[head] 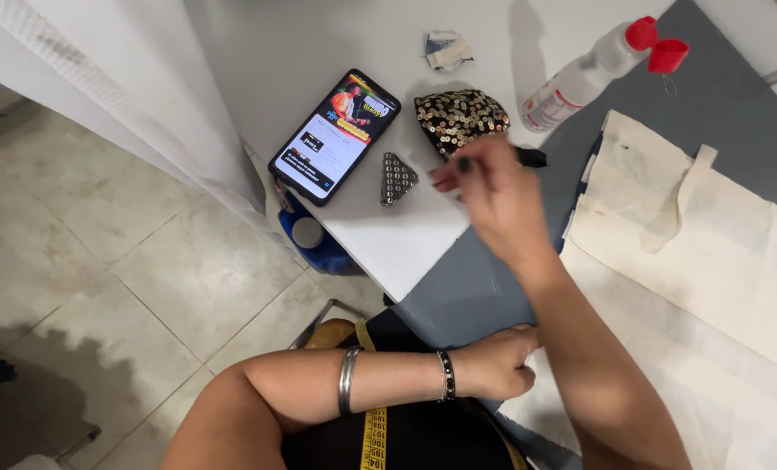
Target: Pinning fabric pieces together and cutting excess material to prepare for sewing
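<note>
The right hand (497, 196) hovers over the bench (406, 235), fingers pinched loosely, holding nothing I can make out, just beside the sequin pouch (460, 117). A small triangular patch (397, 177) lies left of the pouch, a phone (334, 137) further left. The left hand (497, 361), curled shut, presses cream cloth (710, 261) below the pouch.

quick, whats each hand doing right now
Left hand: curled closed, resting on the cream fabric; holding anything cannot be told.
Right hand: fingers pinched beside the sequined piece.
</note>
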